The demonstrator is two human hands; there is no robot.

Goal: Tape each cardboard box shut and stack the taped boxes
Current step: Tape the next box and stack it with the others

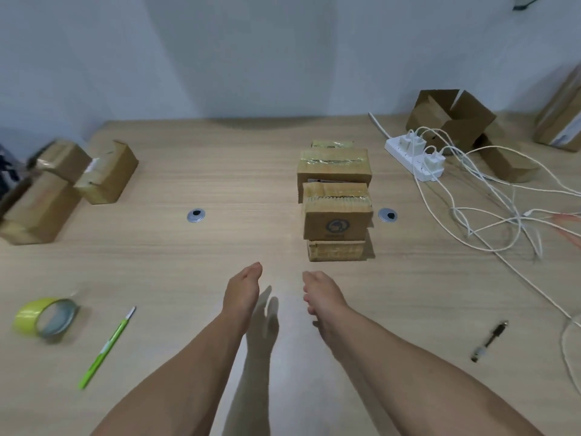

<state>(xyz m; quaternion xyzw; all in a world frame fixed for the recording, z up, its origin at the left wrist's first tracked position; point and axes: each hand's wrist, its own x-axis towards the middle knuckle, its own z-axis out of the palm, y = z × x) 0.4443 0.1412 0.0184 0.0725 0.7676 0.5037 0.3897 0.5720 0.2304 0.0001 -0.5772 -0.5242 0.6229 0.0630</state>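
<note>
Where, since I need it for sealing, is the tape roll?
In the head view, the tape roll lies at the left of the table, beside the green pen.

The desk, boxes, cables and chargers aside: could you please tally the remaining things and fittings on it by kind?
Tape rolls: 1, yellow
Pen-shaped tools: 2, one green, one black
Metal grommets: 2
Power strips: 1, white
Total: 6
</note>
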